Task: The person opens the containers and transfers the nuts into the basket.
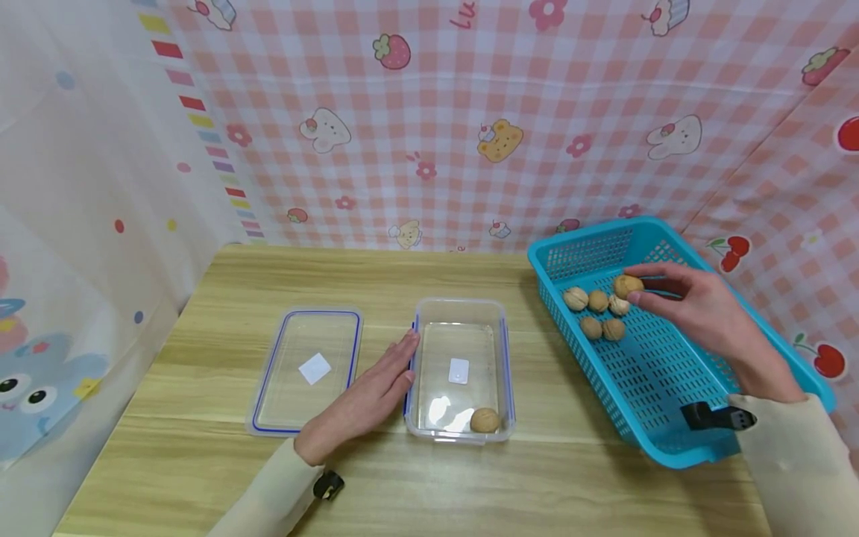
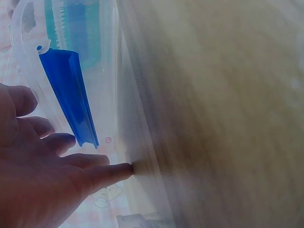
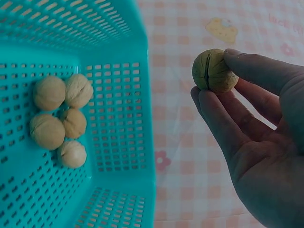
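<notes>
My right hand (image 1: 694, 306) pinches a walnut (image 1: 628, 286) between thumb and fingers, over the blue plastic basket (image 1: 678, 451). In the right wrist view, that walnut (image 3: 214, 71) shows a dark seam. Several more walnuts (image 1: 591, 327) lie grouped at the basket's far left part. My left hand (image 1: 365, 395) rests with extended fingers against the left side of a clear plastic container (image 1: 461, 306). One walnut (image 1: 485, 420) sits in the container's near right corner. A blue latch (image 2: 71, 97) on the container hangs beside the left fingers in the left wrist view.
A clear lid (image 1: 288, 373) with a blue seal lies flat on the wooden table (image 1: 201, 358), left of the container. Behind the table hangs a pink checked cloth (image 1: 429, 112); another patterned cloth (image 1: 825, 246) borders the basket on the right.
</notes>
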Demonstrator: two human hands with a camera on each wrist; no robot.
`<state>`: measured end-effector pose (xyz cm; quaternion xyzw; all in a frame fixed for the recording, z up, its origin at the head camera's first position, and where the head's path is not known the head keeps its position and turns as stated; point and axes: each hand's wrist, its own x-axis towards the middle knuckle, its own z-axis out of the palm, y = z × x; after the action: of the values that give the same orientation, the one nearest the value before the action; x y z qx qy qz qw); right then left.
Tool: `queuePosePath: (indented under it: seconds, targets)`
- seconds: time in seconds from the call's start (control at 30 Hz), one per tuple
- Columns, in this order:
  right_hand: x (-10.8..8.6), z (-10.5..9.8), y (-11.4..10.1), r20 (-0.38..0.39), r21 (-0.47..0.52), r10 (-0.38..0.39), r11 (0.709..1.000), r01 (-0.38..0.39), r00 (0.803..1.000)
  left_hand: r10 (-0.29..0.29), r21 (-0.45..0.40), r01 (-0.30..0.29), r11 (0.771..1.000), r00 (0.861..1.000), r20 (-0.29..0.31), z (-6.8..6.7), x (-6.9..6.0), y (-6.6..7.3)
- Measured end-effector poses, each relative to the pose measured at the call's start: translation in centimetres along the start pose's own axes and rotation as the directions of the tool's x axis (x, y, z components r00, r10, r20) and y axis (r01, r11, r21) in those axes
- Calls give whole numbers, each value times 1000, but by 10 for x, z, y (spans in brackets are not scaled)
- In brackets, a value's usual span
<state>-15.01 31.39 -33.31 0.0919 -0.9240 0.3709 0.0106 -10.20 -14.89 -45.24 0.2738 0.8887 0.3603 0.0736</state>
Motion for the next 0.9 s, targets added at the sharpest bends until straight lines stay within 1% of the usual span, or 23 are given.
queuePosePath:
  seconds: [0.2,0.4,0.67,0.77,0.9]
  targets:
    - [6,-3,10,15,-2,28,1000,-28,1000,-2,-2,2,1000,1000,-2,-1,0,1]
    - [12,-6,21,30,-18,-3,1000,3,1000,-10,-1,10,1000,1000,1,0,0,0]
    - [19,-9,33,101,-45,50,998,-45,994,-12,-5,12,1000,1000,4,-1,1,0]
    - [23,-9,38,131,-64,84,995,-76,988,-13,-2,13,1000,1000,6,-1,2,0]
    - [27,-8,44,167,-75,117,992,-106,979,-32,1,32,999,999,17,-1,1,1]
